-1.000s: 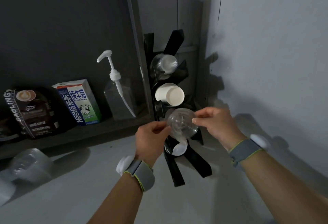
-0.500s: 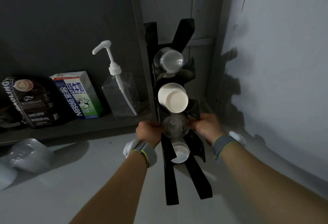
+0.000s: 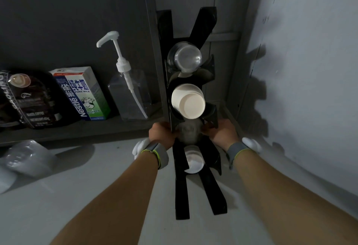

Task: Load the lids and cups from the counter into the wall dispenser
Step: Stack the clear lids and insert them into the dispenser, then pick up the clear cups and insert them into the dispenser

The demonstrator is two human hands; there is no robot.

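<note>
Both hands pinch clear lids (image 3: 188, 130) | left hand (image 3: 161, 134), right hand (image 3: 222, 132) | lids between fingers, seemingly inside dispenser (image 3: 182, 186) slot

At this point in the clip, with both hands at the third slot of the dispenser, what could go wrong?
1. The clear lids are pinched only at their edges by the left hand and right hand; they may tilt, jam or spill.
2. The white cups protrude directly above and could be knocked.
3. Lighting is dim and the lids are blurred, so seating is hard to judge.
</note>
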